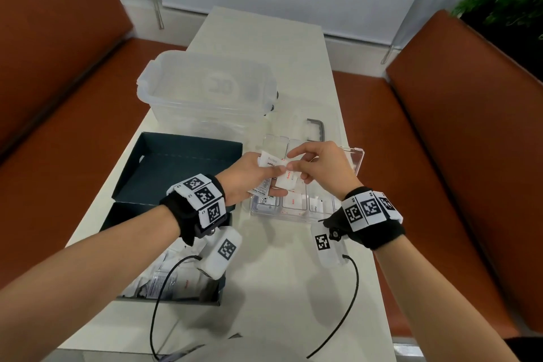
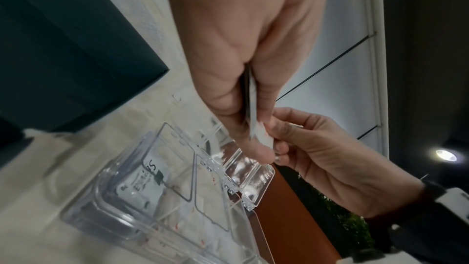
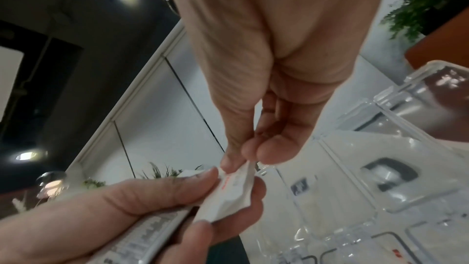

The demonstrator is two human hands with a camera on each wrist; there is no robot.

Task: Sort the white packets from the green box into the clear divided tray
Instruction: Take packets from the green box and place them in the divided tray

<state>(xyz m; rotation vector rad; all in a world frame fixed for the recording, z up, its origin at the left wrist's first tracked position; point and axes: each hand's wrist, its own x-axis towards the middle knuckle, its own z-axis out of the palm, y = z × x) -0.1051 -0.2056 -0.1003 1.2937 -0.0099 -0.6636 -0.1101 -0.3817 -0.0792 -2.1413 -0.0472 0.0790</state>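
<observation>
- The right hand (image 1: 323, 167) pinches one white packet (image 1: 287, 179) (red print) between thumb and fingers (image 3: 274, 152).
- The left hand (image 1: 249, 178) grips a stack of packets (image 1: 269, 162), fingers curled.
- Both hover above the clear divided tray (image 1: 357, 156) on the worktop (image 1: 279, 273).
- The green box (image 1: 188, 282) lies at 8 o'clock from the tray.
</observation>
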